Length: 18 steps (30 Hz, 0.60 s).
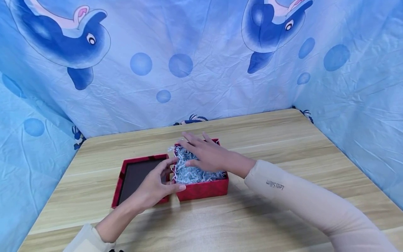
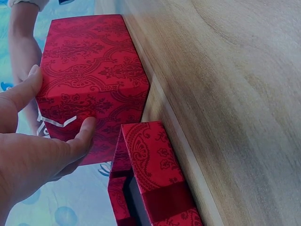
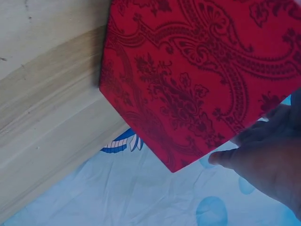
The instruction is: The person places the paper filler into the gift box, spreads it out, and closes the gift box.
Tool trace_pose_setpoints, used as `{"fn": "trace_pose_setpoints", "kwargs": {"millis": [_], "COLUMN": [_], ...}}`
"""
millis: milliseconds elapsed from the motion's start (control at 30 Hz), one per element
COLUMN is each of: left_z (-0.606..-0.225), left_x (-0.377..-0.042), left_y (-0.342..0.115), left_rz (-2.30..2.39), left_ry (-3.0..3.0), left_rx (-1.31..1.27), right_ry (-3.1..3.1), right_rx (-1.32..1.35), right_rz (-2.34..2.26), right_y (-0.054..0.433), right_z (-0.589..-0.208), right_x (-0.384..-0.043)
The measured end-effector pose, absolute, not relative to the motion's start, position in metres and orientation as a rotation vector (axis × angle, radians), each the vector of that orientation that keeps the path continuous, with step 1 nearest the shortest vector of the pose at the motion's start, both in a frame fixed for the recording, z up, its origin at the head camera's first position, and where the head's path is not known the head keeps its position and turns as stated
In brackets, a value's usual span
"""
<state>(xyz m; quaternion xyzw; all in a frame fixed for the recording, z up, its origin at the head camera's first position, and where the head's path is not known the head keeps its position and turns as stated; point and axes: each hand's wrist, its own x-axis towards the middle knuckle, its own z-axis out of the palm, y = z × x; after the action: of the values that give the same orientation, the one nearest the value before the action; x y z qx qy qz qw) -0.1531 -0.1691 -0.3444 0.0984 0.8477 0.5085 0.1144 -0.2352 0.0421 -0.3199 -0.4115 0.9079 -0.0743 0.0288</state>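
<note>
A red box with a dark damask pattern stands on the table, filled with pale blue shredded paper. Over the paper my right hand is spread flat, palm down and fingers straight. At the box's left side is my left hand, its thumb near the front corner and its fingers along the side wall. In the left wrist view those fingertips touch the box, and a white paper strip dangles over its edge. The right wrist view has my right hand partly hidden behind the box wall.
Left of the box, partly under my left forearm, lies a red lid with its dark inside up. The wood-grain table is bounded by blue dolphin-print cloth at the back and both sides.
</note>
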Motion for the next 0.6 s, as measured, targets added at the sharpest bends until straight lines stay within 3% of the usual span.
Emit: {"fn": "trace_pose_setpoints", "kwargs": {"millis": [600], "left_z": [-0.344], "left_x": [-0.154], "left_y": [-0.168], "left_rz": [1.487], "left_ry": [2.49], "left_rx": [0.266], "right_ry": [2.644], "right_rx": [-1.238], "right_rz": [0.055], "right_y": [0.038], "right_z": [-0.332], "right_x": [-0.228]}}
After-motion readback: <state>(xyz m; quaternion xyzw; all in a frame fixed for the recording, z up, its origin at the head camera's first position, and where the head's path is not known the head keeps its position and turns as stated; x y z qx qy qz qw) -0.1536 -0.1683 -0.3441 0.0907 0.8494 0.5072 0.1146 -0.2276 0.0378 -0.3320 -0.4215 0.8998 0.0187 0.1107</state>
